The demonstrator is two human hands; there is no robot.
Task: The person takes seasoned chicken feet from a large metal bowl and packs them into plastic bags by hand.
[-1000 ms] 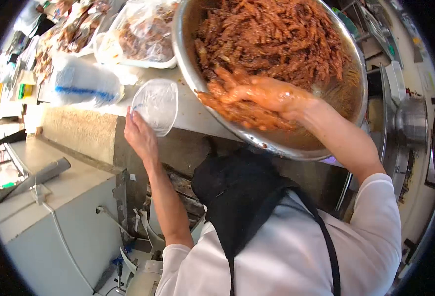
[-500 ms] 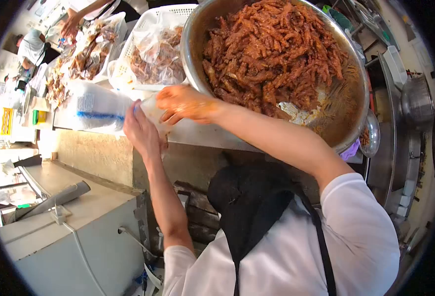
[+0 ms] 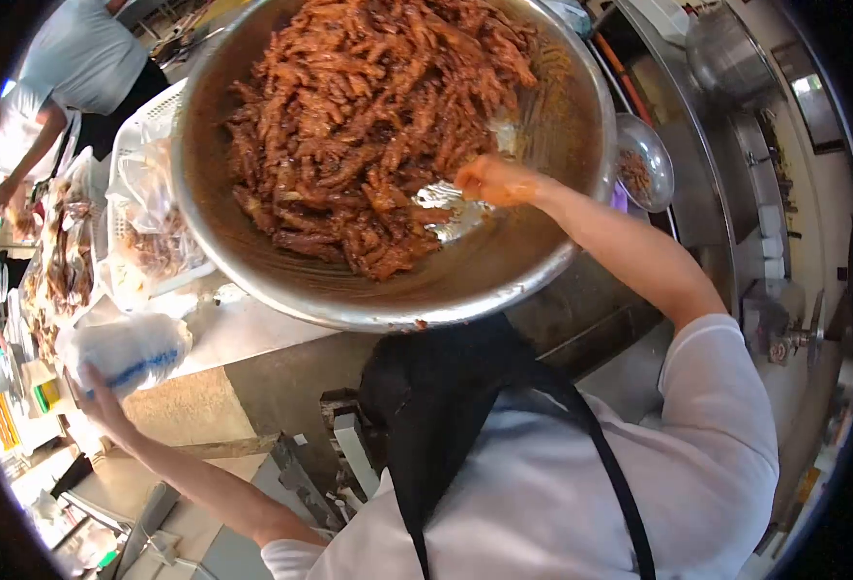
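Note:
A large steel bowl holds a heap of red-brown, sauced chicken feet. My right hand, smeared with orange sauce, is inside the bowl at the right edge of the heap. Its fingers are curled; whatever they might hold is hidden. At the far left, my left hand lies against the near side of a bundle of clear plastic bags with a blue stripe. Its visible fingers are stretched out along the plastic, not wrapped round it.
A white basket with plastic-bagged food stands left of the bowl. More food pieces lie farther left, near another person. A small metal bowl sits right of the big one, beside a steel counter.
My hands have parted. The right moved from the plastic bundle into the bowl; the left shifted along the bundle. The view has turned, and a person shows larger at upper left.

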